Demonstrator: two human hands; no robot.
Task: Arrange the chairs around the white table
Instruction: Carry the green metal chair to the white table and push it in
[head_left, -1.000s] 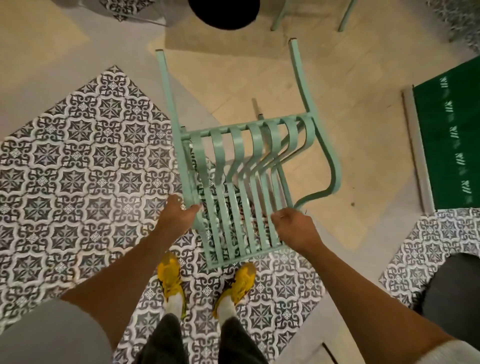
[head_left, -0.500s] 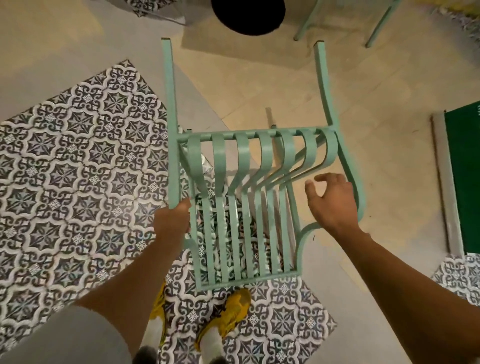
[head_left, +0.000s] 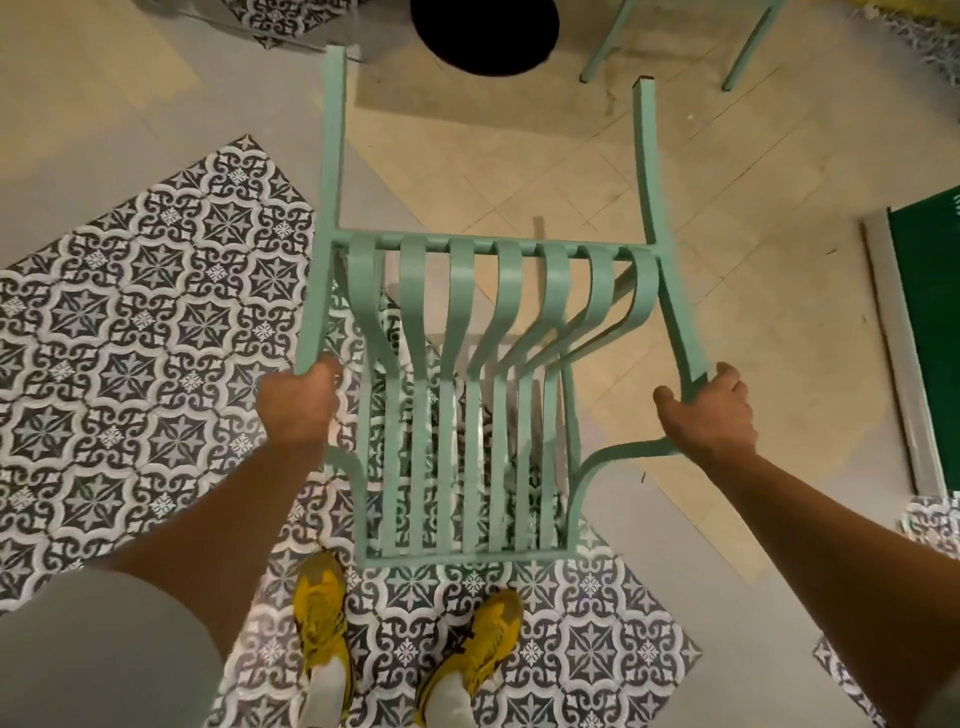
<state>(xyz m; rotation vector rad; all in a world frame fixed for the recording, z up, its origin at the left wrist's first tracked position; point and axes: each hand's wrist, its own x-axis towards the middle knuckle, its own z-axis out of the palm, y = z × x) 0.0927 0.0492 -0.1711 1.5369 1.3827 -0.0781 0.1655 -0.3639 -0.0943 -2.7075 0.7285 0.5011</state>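
Observation:
A mint-green metal chair (head_left: 498, 332) with curved slats hangs in front of me, its two legs pointing away toward the top of the view. My left hand (head_left: 298, 410) is wrapped around the chair's left side rail. My right hand (head_left: 709, 413) grips the right side rail where it bends. The chair's slatted back ends just above my yellow shoes (head_left: 322, 618). The white table is not visible.
A round black base (head_left: 485, 36) sits on the floor at the top centre. Two green legs of another chair (head_left: 602, 47) stand at the top right. A green mat (head_left: 930, 322) lies at the right edge. Patterned tiles (head_left: 130, 332) cover the floor left and below.
My right hand let go of the slats, opened, moved right and closed on the right side rail. The chair turned square to me and came closer.

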